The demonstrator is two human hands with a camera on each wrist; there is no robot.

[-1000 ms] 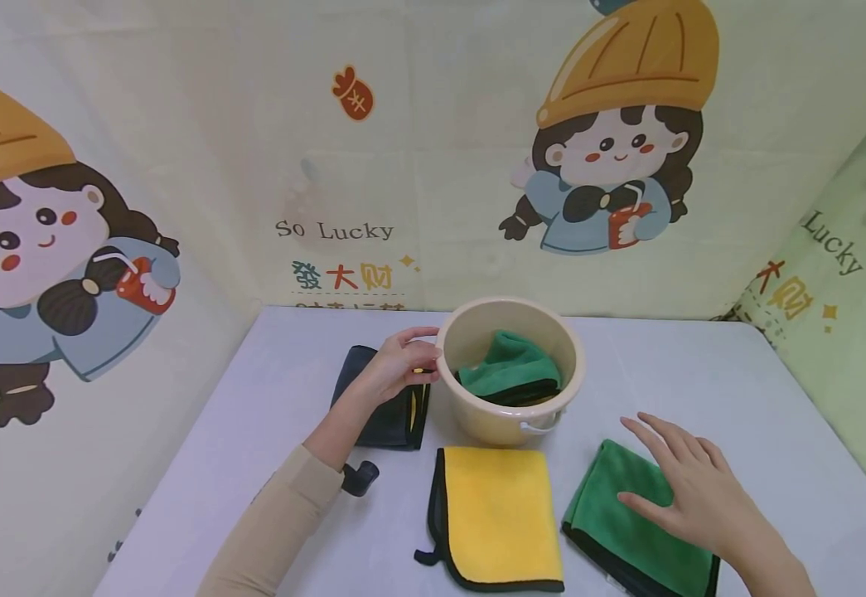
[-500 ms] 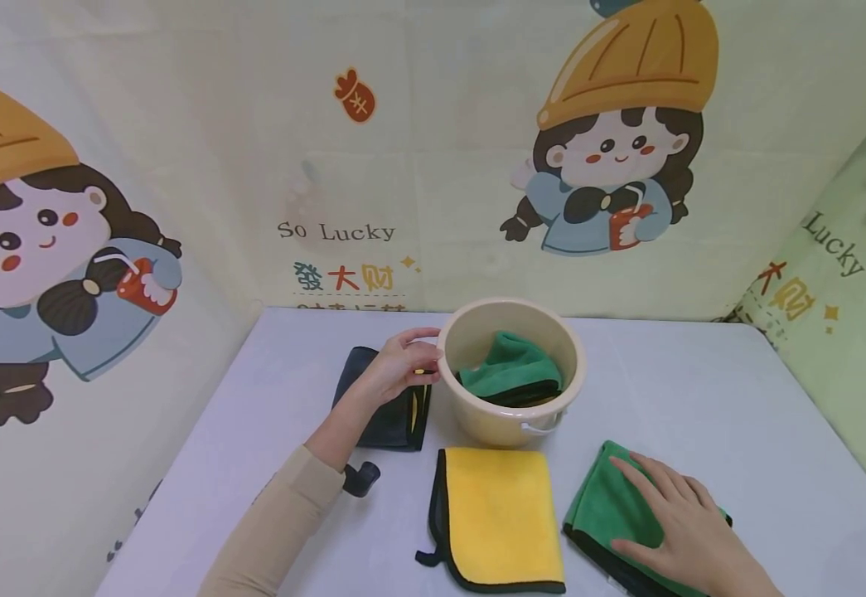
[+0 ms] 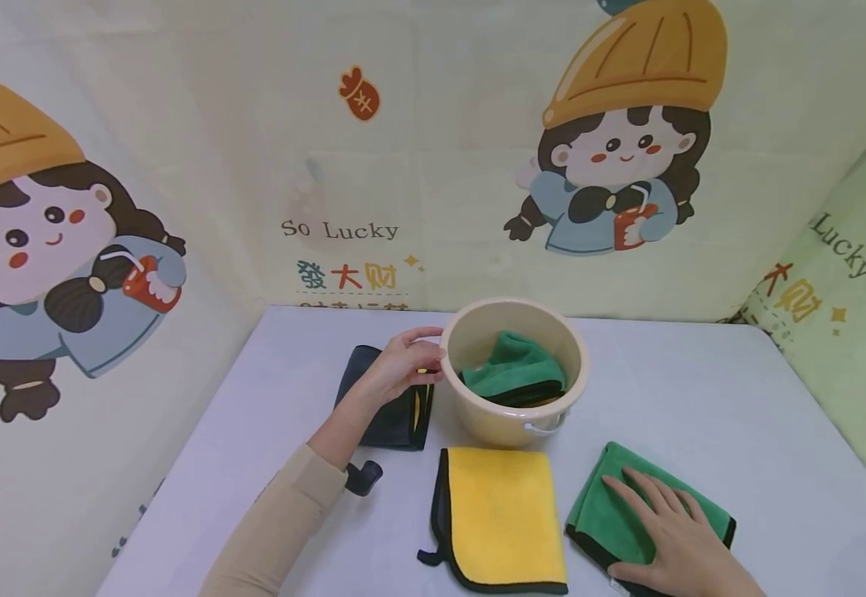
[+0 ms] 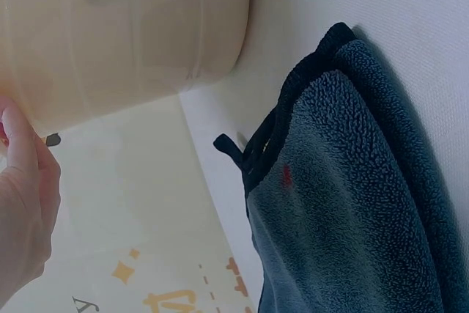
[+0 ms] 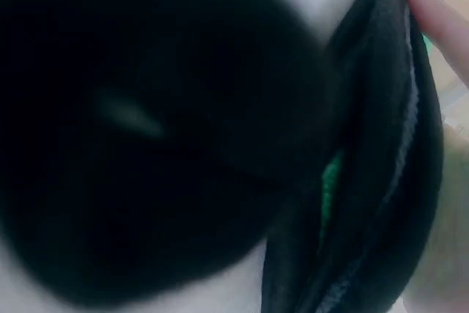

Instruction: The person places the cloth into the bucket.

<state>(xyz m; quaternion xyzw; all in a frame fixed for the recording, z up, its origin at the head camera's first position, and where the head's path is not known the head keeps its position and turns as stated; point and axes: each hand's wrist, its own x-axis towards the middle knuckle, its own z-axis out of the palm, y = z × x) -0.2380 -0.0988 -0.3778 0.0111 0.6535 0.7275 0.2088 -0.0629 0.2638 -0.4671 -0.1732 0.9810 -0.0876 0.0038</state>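
In the head view a cream bucket (image 3: 503,423) stands upright, with a crumpled green towel (image 3: 518,365) inside. My left hand (image 3: 406,365) touches the outside of its rim, fingers slightly bent; the left wrist view shows this hand (image 4: 26,203) beside the bucket wall (image 4: 117,34). My right hand (image 3: 674,531) lies over a folded green towel (image 3: 626,464), fingers on top and thumb at its black-trimmed near edge. In the right wrist view a fingertip and the thumb grip its dark edge (image 5: 396,108); a large blurred black shape hides much of that view.
A folded yellow towel (image 3: 503,522) with black trim and a loop lies in front of the bucket. Behind my left forearm lies a dark blue-grey towel (image 3: 388,423). A small black object (image 3: 364,478) is near the sleeve. Printed cloth (image 3: 462,166) surrounds the white table (image 3: 671,373).
My right hand has come down from above the green towel onto it, shifting towards me and slightly left. The left hand stays at the bucket rim. The head view has shifted slightly.
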